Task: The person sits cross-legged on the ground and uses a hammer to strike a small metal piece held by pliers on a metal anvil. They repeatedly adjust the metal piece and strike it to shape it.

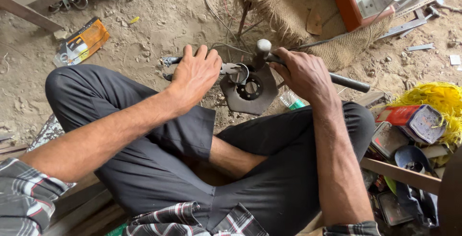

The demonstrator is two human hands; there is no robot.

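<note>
Head view of a seated, cross-legged person: the left hand [195, 75] grips pliers [169, 62] that pinch a small metal ring [239, 72] against a dark, round-holed steel plate [250, 91] lying on the dirt floor [159, 19]. The right hand [305, 75] is clenched around a hammer [264, 48], head just above the ring. Burlap sacking [284, 5] lies behind the plate.

I see the metal plate [250, 91] on the ground before my crossed legs, pliers [211, 67] at its left, hammer [308, 70] over its right, burlap sack [288, 10] behind.
</note>
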